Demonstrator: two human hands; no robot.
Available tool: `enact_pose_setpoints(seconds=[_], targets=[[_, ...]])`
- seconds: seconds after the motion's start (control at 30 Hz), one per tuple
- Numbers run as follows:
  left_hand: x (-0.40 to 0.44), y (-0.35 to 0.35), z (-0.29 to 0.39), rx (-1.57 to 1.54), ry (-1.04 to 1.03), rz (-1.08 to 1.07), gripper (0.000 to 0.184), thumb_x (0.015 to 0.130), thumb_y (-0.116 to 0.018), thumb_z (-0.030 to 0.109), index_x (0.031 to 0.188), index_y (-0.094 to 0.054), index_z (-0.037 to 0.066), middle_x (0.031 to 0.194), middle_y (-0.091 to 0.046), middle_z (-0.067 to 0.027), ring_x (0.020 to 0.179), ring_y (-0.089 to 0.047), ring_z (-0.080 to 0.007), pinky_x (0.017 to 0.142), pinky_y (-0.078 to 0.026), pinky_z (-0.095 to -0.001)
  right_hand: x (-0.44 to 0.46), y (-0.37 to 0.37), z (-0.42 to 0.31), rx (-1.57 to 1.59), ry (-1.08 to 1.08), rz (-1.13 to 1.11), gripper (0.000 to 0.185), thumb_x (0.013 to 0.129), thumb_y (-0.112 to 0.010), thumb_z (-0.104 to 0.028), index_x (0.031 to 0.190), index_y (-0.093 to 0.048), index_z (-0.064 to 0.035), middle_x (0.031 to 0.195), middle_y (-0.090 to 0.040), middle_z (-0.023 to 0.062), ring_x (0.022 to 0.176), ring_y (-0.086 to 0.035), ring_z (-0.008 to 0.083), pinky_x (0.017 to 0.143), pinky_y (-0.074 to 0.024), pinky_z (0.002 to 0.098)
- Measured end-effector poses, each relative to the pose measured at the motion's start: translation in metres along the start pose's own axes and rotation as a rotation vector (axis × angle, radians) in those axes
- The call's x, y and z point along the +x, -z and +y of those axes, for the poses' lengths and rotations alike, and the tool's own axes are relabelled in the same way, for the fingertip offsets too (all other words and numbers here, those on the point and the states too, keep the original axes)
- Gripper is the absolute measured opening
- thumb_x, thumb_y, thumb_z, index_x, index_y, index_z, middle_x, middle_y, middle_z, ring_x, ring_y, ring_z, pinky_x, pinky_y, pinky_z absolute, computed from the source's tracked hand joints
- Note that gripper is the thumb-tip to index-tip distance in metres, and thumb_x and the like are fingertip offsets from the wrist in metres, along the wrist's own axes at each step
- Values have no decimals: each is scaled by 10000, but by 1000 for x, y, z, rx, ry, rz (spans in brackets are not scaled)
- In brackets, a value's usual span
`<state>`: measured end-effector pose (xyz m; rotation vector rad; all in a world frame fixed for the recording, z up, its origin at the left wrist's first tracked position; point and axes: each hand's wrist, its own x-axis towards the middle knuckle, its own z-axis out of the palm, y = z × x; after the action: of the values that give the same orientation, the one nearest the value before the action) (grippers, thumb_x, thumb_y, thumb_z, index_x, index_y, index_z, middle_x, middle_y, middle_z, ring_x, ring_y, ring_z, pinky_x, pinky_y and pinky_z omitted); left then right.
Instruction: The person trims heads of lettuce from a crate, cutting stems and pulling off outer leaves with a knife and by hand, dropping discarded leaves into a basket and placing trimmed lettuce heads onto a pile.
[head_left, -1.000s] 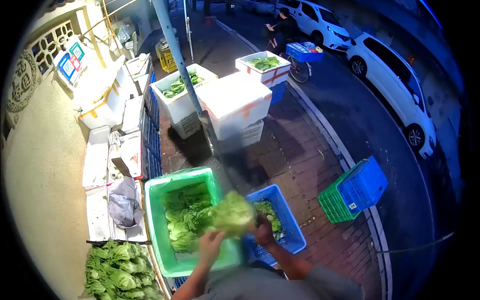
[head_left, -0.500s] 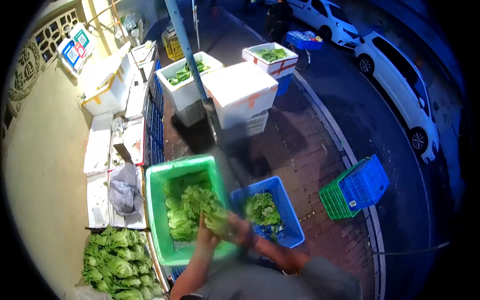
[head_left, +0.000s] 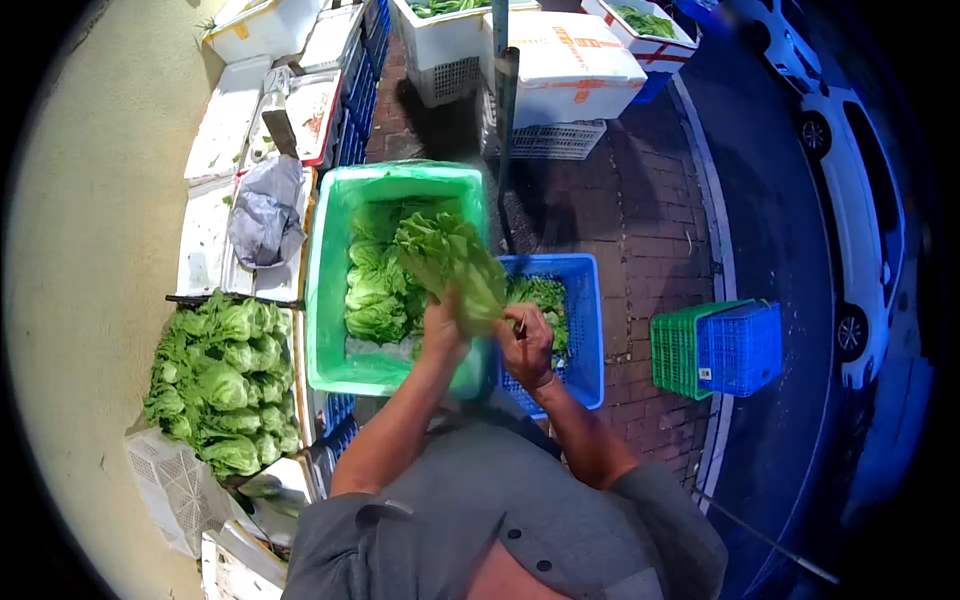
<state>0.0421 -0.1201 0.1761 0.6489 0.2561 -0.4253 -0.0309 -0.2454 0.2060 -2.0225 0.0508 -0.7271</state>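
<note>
A leafy head of lettuce [head_left: 455, 262] is gripped near its base by my left hand [head_left: 445, 328], its leaves pointing up and away from me. At the stem end, my right hand [head_left: 527, 340] has its fingers curled closed close to the lettuce; what they pinch, if anything, is too small to make out. Below the held head stands a deep box lined with green plastic [head_left: 327, 290], where more lettuces [head_left: 375, 300] lie along its left side. To its right, a blue plastic crate [head_left: 596, 335] contains loose green leaves [head_left: 543, 297], partly hidden by my right hand.
At left, many lettuces [head_left: 230, 385] are piled beside a grey plastic bag [head_left: 267, 215] on white foam trays [head_left: 208, 225]. A metal pole [head_left: 508, 120] rises ahead, near lidded foam boxes [head_left: 575, 65]. Green and blue crates [head_left: 740, 350] stand by the kerb; white cars [head_left: 860, 220] are parked beyond.
My view has tipped downward, so the boxes sit higher in frame. The lettuce stays in my left hand, now more upright. My right hand has come into clearer view at its base.
</note>
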Motion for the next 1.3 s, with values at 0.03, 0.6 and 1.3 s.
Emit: enact_pose_setpoints(seconds=[0.03, 0.6, 1.3], targets=[[-1, 6, -2, -17, -6, 9, 528, 929, -660, 334, 1370, -454, 132, 1234, -585, -37, 1111, -573, -216, 941, -512, -401, -1, -3, 0, 14, -2, 3, 134, 824, -683, -12, 908, -580, -33, 809, -578, 124, 621, -507, 214, 570, -421, 322], [6, 35, 49, -313, 228, -267, 1017, 733, -597, 775, 1459, -400, 89, 1430, -471, -140, 1232, -523, -372, 1063, -411, -555, -75, 33, 95, -32, -880, 192, 271, 916, -651, -197, 1139, -647, -44, 992, -666, 58, 847, -626, 120, 556, -507, 260], [1, 126, 94, -256, -56, -182, 793, 874, -615, 592, 1424, -405, 61, 1346, -553, -123, 1123, -615, -278, 954, -527, -454, -29, -126, 1, 333, -400, -414, 368, 953, -607, -140, 1292, -527, -20, 1022, -629, 50, 747, -569, 82, 587, -477, 219]])
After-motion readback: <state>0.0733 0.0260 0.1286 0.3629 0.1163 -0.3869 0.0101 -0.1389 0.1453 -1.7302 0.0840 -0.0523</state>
